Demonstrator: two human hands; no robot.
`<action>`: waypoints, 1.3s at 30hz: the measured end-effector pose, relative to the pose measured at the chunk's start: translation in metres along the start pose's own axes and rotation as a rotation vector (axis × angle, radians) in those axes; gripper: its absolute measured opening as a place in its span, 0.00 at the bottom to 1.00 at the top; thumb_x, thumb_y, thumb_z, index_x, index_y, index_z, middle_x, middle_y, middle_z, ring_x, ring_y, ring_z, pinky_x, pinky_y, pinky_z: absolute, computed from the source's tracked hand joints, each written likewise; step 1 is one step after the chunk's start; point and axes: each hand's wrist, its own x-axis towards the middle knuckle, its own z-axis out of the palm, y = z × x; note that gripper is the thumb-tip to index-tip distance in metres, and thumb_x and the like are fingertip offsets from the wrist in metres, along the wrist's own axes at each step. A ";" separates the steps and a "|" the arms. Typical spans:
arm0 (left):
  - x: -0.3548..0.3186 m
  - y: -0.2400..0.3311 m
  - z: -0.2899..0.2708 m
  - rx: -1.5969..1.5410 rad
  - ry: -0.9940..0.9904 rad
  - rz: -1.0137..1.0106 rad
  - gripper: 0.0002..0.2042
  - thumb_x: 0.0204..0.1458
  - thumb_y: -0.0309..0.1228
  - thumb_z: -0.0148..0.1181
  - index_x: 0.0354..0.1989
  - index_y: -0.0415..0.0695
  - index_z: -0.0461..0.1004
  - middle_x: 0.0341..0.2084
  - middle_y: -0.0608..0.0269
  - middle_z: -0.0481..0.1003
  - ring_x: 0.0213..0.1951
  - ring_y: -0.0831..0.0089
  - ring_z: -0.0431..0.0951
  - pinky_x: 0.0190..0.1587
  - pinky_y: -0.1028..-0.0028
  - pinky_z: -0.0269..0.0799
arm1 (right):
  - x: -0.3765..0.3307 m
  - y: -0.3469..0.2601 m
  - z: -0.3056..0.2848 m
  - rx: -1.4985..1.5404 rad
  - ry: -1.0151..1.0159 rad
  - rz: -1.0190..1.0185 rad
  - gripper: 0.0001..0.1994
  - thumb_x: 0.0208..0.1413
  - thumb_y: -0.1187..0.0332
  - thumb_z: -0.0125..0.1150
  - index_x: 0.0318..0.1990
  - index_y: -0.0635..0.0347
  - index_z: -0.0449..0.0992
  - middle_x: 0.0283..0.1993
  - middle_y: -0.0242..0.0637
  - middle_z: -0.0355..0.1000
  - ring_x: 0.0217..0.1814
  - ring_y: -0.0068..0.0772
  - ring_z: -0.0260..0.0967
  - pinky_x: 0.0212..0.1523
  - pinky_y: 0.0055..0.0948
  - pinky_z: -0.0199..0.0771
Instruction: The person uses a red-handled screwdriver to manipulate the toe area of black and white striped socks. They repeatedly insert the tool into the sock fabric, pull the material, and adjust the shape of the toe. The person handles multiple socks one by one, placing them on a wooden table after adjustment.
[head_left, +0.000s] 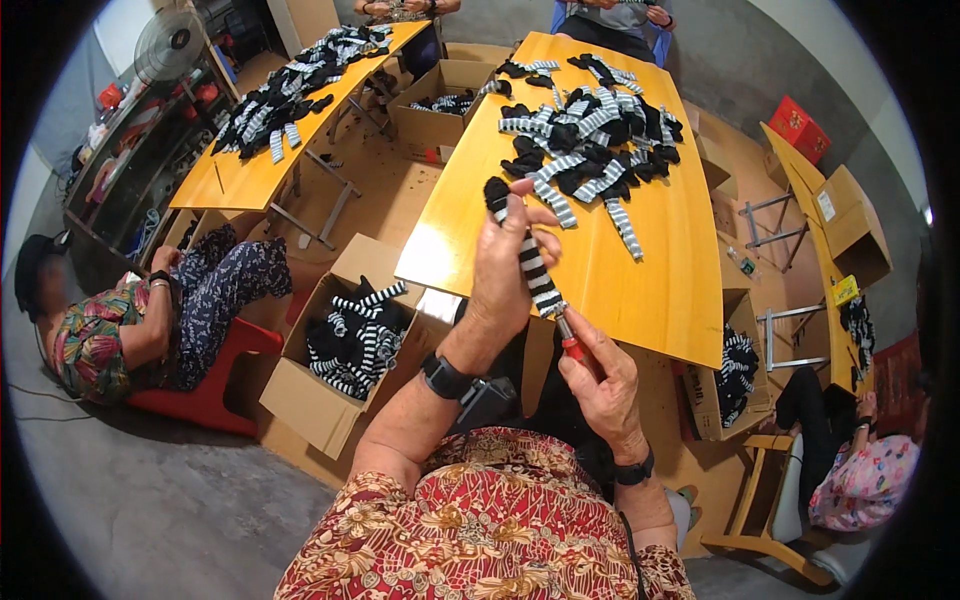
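My left hand [500, 270] is closed around a narrow black-and-white striped knitted tube [536, 275] with a fuzzy black end, like a small sock. It slants up and left above the near part of the yellow table [450, 235]. In my right hand [606, 385] is a red-handled tool [572, 346] with a metal shaft. The shaft meets the tube's lower end; whether it reaches inside I cannot tell. Farther up the table lies a loose pile of similar black and striped pieces [600, 125].
An open cardboard box [330, 425] of striped pieces stands left of me; another box [700, 405] is at the right. A second yellow table [210, 185] bears another pile. People sit at the left, right and far side. A fan [168, 45] stands at far left.
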 end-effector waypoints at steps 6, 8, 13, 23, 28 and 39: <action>0.019 0.012 -0.030 -0.209 -0.229 -0.094 0.23 0.66 0.45 0.39 0.58 0.37 0.62 0.28 0.65 0.73 0.17 0.84 0.60 0.21 0.84 0.55 | -0.020 0.005 -0.009 -0.155 0.005 -0.056 0.20 0.52 0.76 0.60 0.55 0.63 0.73 0.34 0.37 0.72 0.34 0.26 0.69 0.38 0.23 0.70; 0.016 0.013 -0.026 -0.215 -0.275 -0.137 0.23 0.66 0.45 0.41 0.57 0.38 0.62 0.25 0.66 0.72 0.16 0.85 0.59 0.20 0.85 0.54 | -0.019 0.009 -0.009 -0.102 0.029 -0.090 0.19 0.52 0.77 0.60 0.54 0.65 0.73 0.32 0.35 0.70 0.30 0.23 0.67 0.33 0.22 0.68; 0.002 -0.003 -0.005 -0.234 -0.186 -0.104 0.24 0.64 0.47 0.44 0.60 0.42 0.61 0.19 0.73 0.69 0.12 0.88 0.52 0.17 0.85 0.49 | -0.021 0.012 0.014 0.170 0.179 0.034 0.17 0.55 0.78 0.57 0.53 0.68 0.72 0.32 0.33 0.70 0.24 0.17 0.62 0.24 0.19 0.64; -0.008 -0.017 0.001 -0.178 -0.061 -0.088 0.22 0.65 0.47 0.41 0.58 0.43 0.62 0.20 0.71 0.68 0.13 0.86 0.54 0.17 0.84 0.51 | -0.007 0.018 0.017 0.126 0.141 0.039 0.19 0.55 0.74 0.59 0.55 0.67 0.68 0.38 0.35 0.72 0.34 0.19 0.68 0.33 0.19 0.71; 0.018 -0.017 -0.028 -0.254 -0.140 -0.033 0.19 0.66 0.43 0.42 0.54 0.40 0.65 0.30 0.66 0.73 0.15 0.84 0.58 0.19 0.84 0.53 | -0.021 0.009 0.015 0.170 -0.012 0.091 0.27 0.52 0.76 0.59 0.62 0.63 0.66 0.42 0.36 0.73 0.37 0.21 0.69 0.40 0.22 0.71; -0.005 -0.018 -0.003 -0.251 -0.246 -0.221 0.20 0.64 0.44 0.44 0.57 0.43 0.63 0.13 0.76 0.59 0.12 0.89 0.50 0.15 0.85 0.46 | 0.000 0.019 0.008 -0.025 0.212 -0.209 0.18 0.47 0.78 0.63 0.49 0.67 0.75 0.32 0.36 0.72 0.31 0.24 0.69 0.33 0.25 0.70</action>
